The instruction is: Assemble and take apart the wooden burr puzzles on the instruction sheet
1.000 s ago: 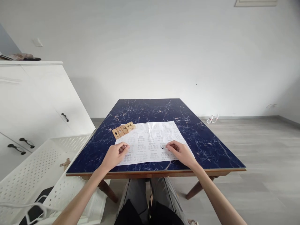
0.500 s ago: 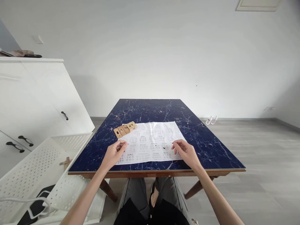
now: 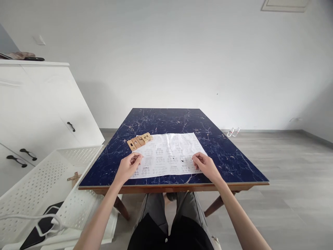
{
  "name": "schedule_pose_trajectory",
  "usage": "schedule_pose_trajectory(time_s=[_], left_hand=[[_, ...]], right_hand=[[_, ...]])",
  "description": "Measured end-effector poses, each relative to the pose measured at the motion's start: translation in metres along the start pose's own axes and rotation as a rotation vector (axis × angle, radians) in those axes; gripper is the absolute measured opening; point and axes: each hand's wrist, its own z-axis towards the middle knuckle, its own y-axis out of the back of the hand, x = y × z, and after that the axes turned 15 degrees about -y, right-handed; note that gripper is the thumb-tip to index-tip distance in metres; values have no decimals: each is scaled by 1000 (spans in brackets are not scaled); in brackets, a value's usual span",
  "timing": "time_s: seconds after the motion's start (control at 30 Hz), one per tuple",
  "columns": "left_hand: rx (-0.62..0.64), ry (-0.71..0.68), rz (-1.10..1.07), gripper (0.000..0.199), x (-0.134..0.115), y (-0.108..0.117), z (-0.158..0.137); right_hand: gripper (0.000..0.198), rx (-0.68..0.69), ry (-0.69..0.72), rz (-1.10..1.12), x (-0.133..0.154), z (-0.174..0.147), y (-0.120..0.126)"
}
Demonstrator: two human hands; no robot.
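A large printed sheet of paper (image 3: 166,156), creased down the middle, lies flat near the front edge of the blue marbled table (image 3: 166,121). My left hand (image 3: 130,165) rests over its left edge, fingers curled in and thumb near the index finger. At the opposite edge, my right hand (image 3: 204,163) is curled too, with its fingertips above the print. I see nothing held in either hand. Just beyond my left hand, several small wooden puzzle pieces (image 3: 135,141) with cut-outs lie in a slanted row, partly over the sheet's corner.
On the left, a white perforated bin (image 3: 85,152) holds a wooden piece (image 3: 75,178), a black flat object (image 3: 43,225) and a white cable (image 3: 23,217). A white cabinet (image 3: 47,104) stands behind it. Two clear bottles (image 3: 233,132) are by the wall.
The view has tilted slightly. My right hand's fingers have curled closer together, and my left hand stays nearly where it was. My legs have shifted a little under the table. The paper lies unmoved.
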Motion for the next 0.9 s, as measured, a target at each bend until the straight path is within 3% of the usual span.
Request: schedule_pose_trajectory(time_s=[0.5, 0.73, 0.9], left_hand=[[36, -53, 69, 44, 14, -1, -1], [-18, -195, 349, 35, 14, -1, -2], [-67, -269, 553, 38, 30, -5, 10]], right_hand=[[36, -19, -12, 18, -3, 1, 2], [42, -20, -9, 3, -3, 1, 2], [51, -42, -13, -37, -3, 0, 1]])
